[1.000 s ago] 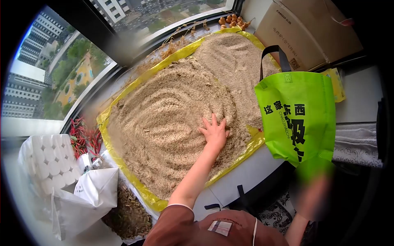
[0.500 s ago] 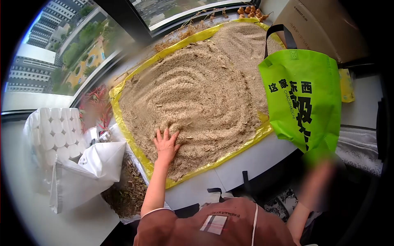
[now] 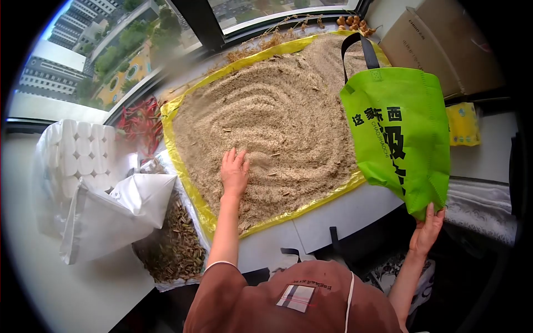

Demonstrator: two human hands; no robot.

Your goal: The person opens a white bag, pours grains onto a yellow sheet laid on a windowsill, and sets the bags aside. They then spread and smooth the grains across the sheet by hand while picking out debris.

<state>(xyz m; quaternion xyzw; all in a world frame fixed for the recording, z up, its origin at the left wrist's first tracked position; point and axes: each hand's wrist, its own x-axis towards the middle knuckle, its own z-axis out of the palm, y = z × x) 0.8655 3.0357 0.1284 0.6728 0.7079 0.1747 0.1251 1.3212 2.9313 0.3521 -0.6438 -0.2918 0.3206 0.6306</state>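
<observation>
My left hand (image 3: 235, 173) rests on a wide layer of pale tan grain (image 3: 283, 111), its fingers stretched out and holding nothing. Swirling furrows mark the grain, with a few small husk-like bits on top. Under it lies a yellow plastic sheet (image 3: 191, 191) whose edge shows all round. At the right, my right hand (image 3: 426, 230) grips the bottom corner of a bright green shopping bag (image 3: 408, 139) with black printing. The bag lies over the right side of the grain, its dark handle toward the window; its mouth is hidden.
To the left are a pack of paper rolls (image 3: 83, 147), a white bag (image 3: 119, 208), red chillies (image 3: 141, 125) and a tray-like spread of dried brown pods (image 3: 175, 244). A cardboard box (image 3: 438, 44), onion-like bulbs (image 3: 355, 23) and a yellow packet (image 3: 464, 123) sit toward the right.
My right hand, blurred before, now shows clearly at the green bag's bottom corner. My left hand has moved slightly forward on the grain, its fingers closer together. The whole view has shifted a little.
</observation>
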